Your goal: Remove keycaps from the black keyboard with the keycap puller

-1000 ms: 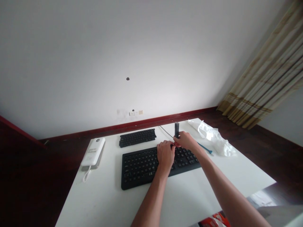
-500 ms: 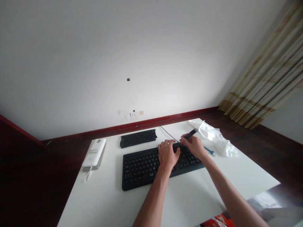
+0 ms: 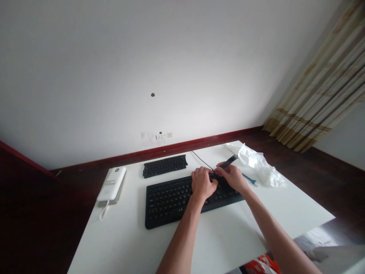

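Observation:
A black full-size keyboard point(image 3: 169, 203) lies on the white table in front of me. My left hand point(image 3: 203, 183) rests across its upper middle, fingers bent over the keys near the back edge, with the thumb a little apart from the index finger. Close beside it, over the right part of the keyboard, my right hand point(image 3: 232, 176) grips a slim black tool point(image 3: 229, 161) that slants up and away, with a metallic-looking tip. Its fingers come together near the keyboard's back edge; the spot between both hands is mostly hidden.
Behind lies a black key panel point(image 3: 164, 166). A white power bank point(image 3: 112, 184) with a strap rests on a flat grey object at left. To the right are a blue tool point(image 3: 249, 179) and a crumpled white plastic bag point(image 3: 262, 167). A thin black cable point(image 3: 201, 159) runs backward.
My left thumb has drawn in closer to the index finger. My right hand stays at nearly the same spot with the black tool. The whole view has shifted slightly.

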`<move>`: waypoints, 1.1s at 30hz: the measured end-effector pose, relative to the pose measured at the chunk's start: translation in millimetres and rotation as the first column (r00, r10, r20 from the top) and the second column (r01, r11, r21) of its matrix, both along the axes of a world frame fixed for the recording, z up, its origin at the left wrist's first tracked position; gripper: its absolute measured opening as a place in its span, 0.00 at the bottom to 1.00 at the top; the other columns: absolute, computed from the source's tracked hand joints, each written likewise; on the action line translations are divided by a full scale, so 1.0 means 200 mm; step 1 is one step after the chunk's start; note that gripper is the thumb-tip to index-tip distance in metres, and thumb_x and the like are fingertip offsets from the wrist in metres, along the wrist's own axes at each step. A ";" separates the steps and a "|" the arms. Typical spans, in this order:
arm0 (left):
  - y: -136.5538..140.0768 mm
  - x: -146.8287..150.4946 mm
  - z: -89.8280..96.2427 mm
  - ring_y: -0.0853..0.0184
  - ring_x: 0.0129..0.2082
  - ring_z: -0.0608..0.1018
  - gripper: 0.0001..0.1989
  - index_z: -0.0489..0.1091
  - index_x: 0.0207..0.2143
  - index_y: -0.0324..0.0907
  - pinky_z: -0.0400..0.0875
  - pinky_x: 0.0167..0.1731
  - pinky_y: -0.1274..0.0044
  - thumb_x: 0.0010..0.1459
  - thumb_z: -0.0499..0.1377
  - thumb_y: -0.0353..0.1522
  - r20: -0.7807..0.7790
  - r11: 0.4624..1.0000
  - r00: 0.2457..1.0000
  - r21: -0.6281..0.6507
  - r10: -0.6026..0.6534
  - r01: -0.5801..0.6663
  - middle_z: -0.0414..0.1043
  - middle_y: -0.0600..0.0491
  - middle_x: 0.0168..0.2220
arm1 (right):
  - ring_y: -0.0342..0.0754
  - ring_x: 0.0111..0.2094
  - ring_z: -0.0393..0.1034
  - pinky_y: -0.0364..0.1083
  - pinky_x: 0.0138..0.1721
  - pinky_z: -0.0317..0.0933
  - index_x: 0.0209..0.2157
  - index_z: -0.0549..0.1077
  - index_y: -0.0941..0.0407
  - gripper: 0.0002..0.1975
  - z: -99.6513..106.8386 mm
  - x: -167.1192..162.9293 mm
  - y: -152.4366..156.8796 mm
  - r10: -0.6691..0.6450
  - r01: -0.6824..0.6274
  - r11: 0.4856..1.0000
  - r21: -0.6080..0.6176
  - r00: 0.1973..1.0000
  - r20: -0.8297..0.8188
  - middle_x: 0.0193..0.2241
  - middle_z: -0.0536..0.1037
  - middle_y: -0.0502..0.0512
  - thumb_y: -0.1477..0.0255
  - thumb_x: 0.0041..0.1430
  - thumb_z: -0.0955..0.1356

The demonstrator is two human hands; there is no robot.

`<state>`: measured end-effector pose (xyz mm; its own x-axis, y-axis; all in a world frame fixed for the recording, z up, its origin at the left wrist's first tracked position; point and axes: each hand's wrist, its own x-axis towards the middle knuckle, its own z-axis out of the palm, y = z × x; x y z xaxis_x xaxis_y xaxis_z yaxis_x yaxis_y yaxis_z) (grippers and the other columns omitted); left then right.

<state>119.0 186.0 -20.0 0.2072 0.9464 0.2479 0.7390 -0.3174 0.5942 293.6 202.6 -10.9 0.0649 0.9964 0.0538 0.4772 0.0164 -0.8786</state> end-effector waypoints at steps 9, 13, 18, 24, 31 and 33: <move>0.00 -0.01 0.01 0.57 0.52 0.72 0.15 0.73 0.46 0.46 0.63 0.57 0.65 0.55 0.61 0.28 0.017 1.000 1.000 -0.008 -0.014 0.014 0.74 0.50 0.48 | 0.55 0.36 0.81 0.49 0.42 0.74 0.40 0.77 0.57 0.14 0.09 0.01 0.08 0.199 -0.198 0.979 -0.047 0.979 0.033 0.34 0.85 0.56 0.61 0.61 0.69; 0.00 -0.01 0.01 0.57 0.53 0.72 0.15 0.73 0.46 0.47 0.64 0.57 0.65 0.55 0.61 0.28 0.017 1.000 1.000 -0.008 -0.014 0.014 0.74 0.51 0.48 | 0.56 0.38 0.81 0.48 0.42 0.74 0.39 0.78 0.57 0.12 0.14 -0.02 0.08 0.203 -0.196 0.977 -0.086 0.976 0.079 0.33 0.85 0.57 0.63 0.60 0.70; 0.00 -0.01 0.01 0.57 0.52 0.72 0.14 0.73 0.46 0.46 0.63 0.57 0.65 0.56 0.60 0.28 0.027 1.000 0.999 -0.013 -0.020 0.020 0.74 0.50 0.48 | 0.57 0.41 0.81 0.50 0.44 0.75 0.39 0.77 0.57 0.12 0.12 -0.02 0.07 0.193 -0.189 0.977 -0.102 0.981 0.021 0.35 0.85 0.57 0.63 0.61 0.70; -0.01 -0.02 0.02 0.57 0.52 0.72 0.13 0.73 0.46 0.46 0.64 0.56 0.66 0.59 0.60 0.28 0.037 1.000 0.999 -0.013 -0.018 0.019 0.74 0.49 0.48 | 0.55 0.40 0.82 0.49 0.44 0.74 0.40 0.76 0.57 0.13 0.10 -0.02 0.08 0.175 -0.173 0.974 -0.146 0.984 0.004 0.35 0.85 0.57 0.62 0.63 0.67; 0.00 -0.03 0.00 0.61 0.48 0.73 0.10 0.76 0.43 0.47 0.66 0.53 0.70 0.62 0.59 0.27 0.130 0.999 0.991 0.048 0.005 -0.011 0.75 0.52 0.45 | 0.52 0.33 0.79 0.44 0.37 0.64 0.35 0.80 0.57 0.11 0.19 -0.09 0.05 0.099 -0.081 0.995 -0.065 0.924 0.369 0.27 0.83 0.54 0.68 0.62 0.66; 0.00 -0.03 0.00 0.61 0.47 0.74 0.08 0.77 0.42 0.47 0.66 0.53 0.69 0.64 0.59 0.28 0.112 0.999 0.994 0.042 -0.003 -0.002 0.75 0.51 0.45 | 0.52 0.34 0.78 0.43 0.37 0.63 0.34 0.80 0.57 0.11 0.21 -0.11 0.04 0.070 -0.047 0.997 -0.064 0.905 0.420 0.28 0.83 0.55 0.69 0.62 0.66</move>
